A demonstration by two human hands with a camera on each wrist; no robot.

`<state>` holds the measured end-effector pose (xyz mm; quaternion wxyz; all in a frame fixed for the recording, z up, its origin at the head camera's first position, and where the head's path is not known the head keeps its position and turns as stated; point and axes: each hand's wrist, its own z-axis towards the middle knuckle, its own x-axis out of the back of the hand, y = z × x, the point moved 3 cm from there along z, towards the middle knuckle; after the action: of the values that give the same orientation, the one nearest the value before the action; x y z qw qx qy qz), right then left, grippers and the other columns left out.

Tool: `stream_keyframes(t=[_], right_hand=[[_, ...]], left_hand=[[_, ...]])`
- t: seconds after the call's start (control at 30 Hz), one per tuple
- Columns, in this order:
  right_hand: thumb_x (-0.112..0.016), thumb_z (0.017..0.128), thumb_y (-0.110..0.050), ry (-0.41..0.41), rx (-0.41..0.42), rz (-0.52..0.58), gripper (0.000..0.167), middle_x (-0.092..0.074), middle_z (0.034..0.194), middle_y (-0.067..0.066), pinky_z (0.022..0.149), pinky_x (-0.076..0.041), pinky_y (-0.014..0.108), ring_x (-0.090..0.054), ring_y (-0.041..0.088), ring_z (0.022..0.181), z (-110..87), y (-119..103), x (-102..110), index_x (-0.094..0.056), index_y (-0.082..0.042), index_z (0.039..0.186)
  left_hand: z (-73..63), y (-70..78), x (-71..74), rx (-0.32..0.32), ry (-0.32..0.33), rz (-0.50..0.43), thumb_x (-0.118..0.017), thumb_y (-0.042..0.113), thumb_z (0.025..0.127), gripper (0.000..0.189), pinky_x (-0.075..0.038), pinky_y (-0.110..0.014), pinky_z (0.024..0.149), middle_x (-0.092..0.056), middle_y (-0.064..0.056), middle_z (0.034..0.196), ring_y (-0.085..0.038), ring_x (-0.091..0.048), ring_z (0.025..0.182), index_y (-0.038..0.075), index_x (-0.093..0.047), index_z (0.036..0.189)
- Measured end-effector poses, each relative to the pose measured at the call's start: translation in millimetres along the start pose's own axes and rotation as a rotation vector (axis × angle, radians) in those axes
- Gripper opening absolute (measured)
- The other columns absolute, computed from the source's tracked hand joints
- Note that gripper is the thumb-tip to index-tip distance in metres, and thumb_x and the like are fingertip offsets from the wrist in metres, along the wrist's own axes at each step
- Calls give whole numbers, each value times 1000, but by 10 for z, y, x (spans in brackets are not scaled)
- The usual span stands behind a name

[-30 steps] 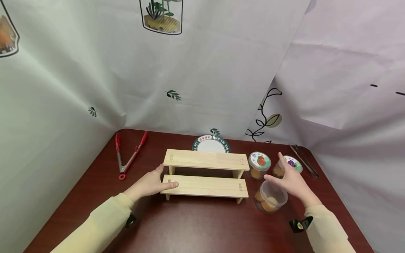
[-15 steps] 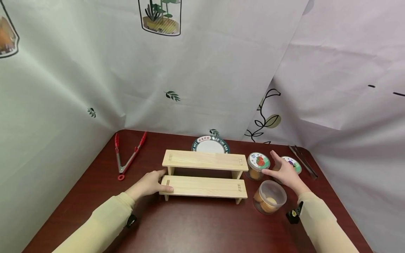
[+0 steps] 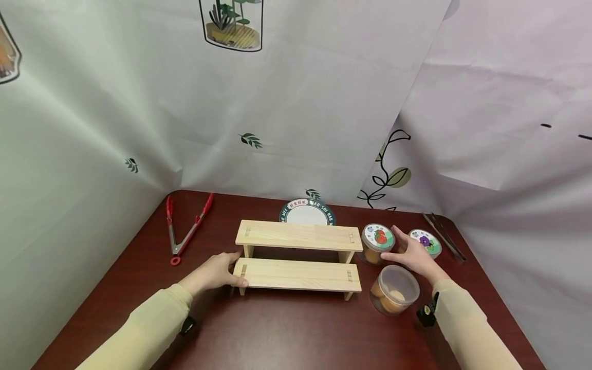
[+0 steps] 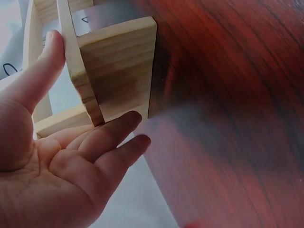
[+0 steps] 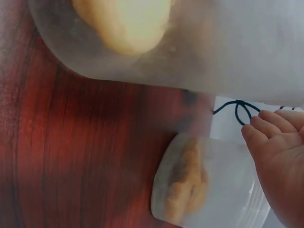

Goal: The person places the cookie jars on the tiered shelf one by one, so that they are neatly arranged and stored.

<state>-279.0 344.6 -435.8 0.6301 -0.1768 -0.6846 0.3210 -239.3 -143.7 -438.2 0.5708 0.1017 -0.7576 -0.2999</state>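
A two-tier wooden stand [image 3: 296, 275] of pale boards sits on the table. My left hand [image 3: 217, 271] grips the left end of its lower board. In the left wrist view, the thumb [image 4: 51, 52] lies along one board edge, with fingers across the other side. My right hand [image 3: 413, 257] is spread beside a clear jar [image 3: 372, 255] with a tomato-picture lid, thumb and forefinger close around its right side; contact is unclear. In front stands a lidless clear jar [image 3: 394, 290] holding brown-yellow food pieces. A purple-flower-lidded jar [image 3: 425, 241] is behind the right hand.
Red-handled tongs [image 3: 182, 241] lie spread at the back left. Metal tongs [image 3: 444, 236] lie at the back right. A green-rimmed plate [image 3: 307, 211] is partly hidden behind the stand. Fabric walls [image 3: 296, 103] enclose the dark red table [image 3: 277, 334].
My right hand has moved left and down from above the jars to the tomato-lidded jar. My left hand has settled onto the stand's lower end, its thumb drawn toward the front-left corner.
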Motion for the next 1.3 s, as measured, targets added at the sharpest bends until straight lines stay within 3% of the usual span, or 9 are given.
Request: stream_keyframes(t=[0.2,0.43,0.57,0.7,1.0,1.3], right_hand=[[-75,80,-39,5,-11,47,101,-23,152,26,102,-33,52,-32,45,133,48,3,-38,-14,-2,152],[-74,83,-33,15,-3,104,96,-26,151,25,99,-39,46,-38,41,131,83,-28,-22,-13,-4,152],[-74,83,-32,18,-4,144,91,-40,143,26,88,-50,32,-47,38,125,98,-21,-31,-19,-4,151],[-74,83,-31,19,-8,173,90,-46,138,27,80,-49,19,-49,37,123,114,-20,-45,-21,-2,150],[-74,83,-33,12,-25,207,91,-41,141,27,79,-50,20,-47,36,125,124,-37,-62,-21,0,150],[-73,83,-33,20,-55,210,91,-34,146,26,82,-49,20,-42,37,130,68,-75,-54,-21,0,149]], left_hand=[[15,-19,-4,43,-22,-20,-84,37,68,91,-41,-51,96,-54,-29,128,-37,-52,119,-13,-45,134],[54,-15,4,23,-30,-20,-83,37,70,88,-40,-50,97,-53,-28,129,-36,-51,121,-12,-46,133],[54,-11,7,11,-24,-15,-83,37,70,86,-41,-50,96,-56,-27,126,-35,-53,118,-12,-48,132],[54,-14,12,8,-17,-15,-83,36,70,85,-42,-50,95,-58,-26,124,-35,-55,116,-12,-49,131],[61,-18,25,60,-14,-27,-82,32,72,77,-41,-50,95,-60,-23,122,-32,-55,115,-11,-51,129],[63,30,27,51,-29,26,-82,32,72,70,-43,-48,92,-64,-17,115,-29,-58,107,-7,-56,125]])
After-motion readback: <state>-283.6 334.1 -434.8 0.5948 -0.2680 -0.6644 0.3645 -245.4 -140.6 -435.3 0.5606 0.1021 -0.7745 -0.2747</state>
